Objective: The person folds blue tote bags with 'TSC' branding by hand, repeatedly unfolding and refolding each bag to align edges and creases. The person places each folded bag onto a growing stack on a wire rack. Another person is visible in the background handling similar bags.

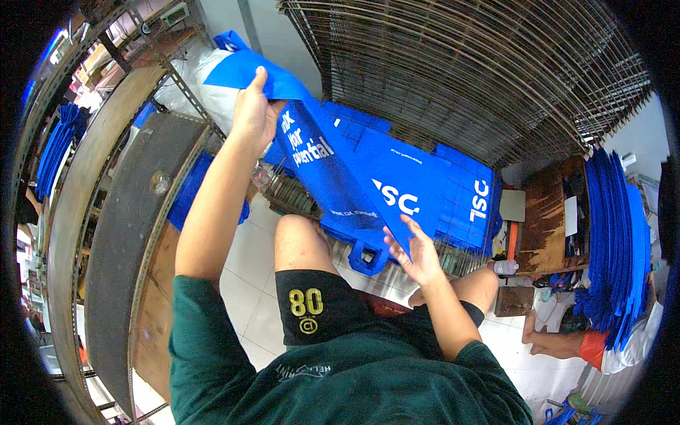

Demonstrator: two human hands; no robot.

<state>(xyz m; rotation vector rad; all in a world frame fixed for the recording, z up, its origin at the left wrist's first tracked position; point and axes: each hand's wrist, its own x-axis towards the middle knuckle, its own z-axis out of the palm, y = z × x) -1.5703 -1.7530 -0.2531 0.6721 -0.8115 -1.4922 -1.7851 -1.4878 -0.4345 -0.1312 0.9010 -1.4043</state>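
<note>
A blue fabric bag [329,188] with white printing hangs lifted and folded over diagonally in front of me. My left hand [256,110] grips its upper end, the thumb pressed on the cloth. Near its lower edge is my right hand [416,253], fingers spread; whether the fingertips touch the cloth I cannot tell. Beneath and to the right lies a layer of similar blue bags [443,191] with white print, resting on a stack of wire racks [453,258]. A blue loop handle [367,259] sticks out toward my knees.
Tall wire racks [453,64] lean over the far side. Shelving with a dark board [134,212] stands close on my left. At the right, a thick pile of blue bags [613,241] hangs near another person's arm [563,345]. A bottle [504,267] is beside my right knee.
</note>
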